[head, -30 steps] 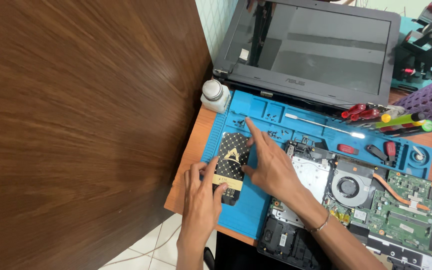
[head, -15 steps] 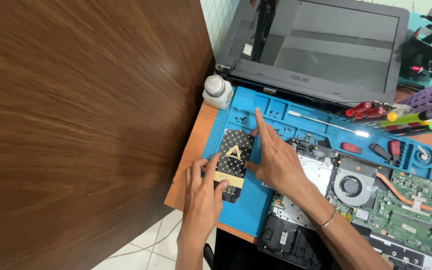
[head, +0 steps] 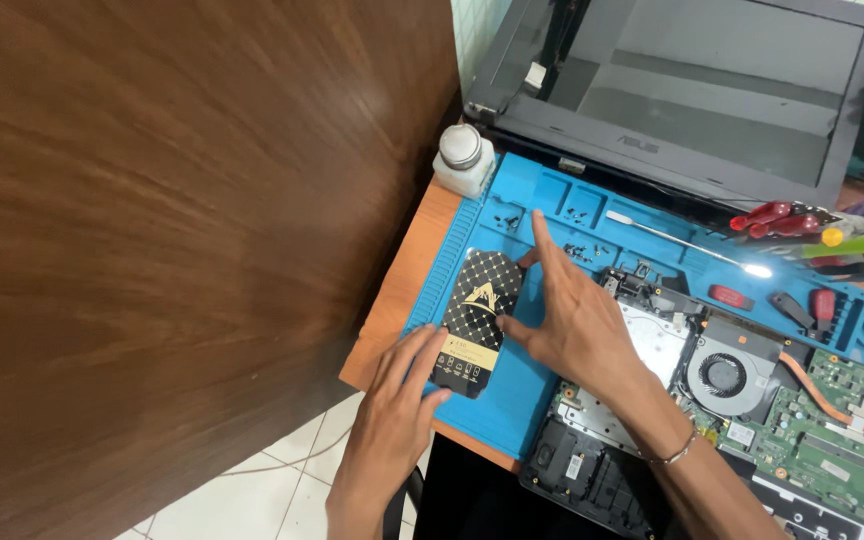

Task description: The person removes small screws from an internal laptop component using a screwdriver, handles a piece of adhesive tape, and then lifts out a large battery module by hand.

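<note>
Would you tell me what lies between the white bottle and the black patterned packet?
Head view: only the blue mat, its ridged edge, separates the white bottle from the black patterned packet.

A black packet with a gold diamond pattern [head: 475, 322] lies flat on the blue work mat [head: 512, 400], and the left hand [head: 397, 412] rests its fingertips on the packet's near end while the right hand [head: 570, 318] spreads open just to the right of the packet, thumb at its edge and forefinger pointing away. Beyond the packet, small screws [head: 580, 250] sit in the mat's trays and a white bottle [head: 464, 158] stands at the mat's far corner. Right of the packet lies an opened laptop base [head: 752, 420] with its round fan [head: 723, 374] showing.
</note>
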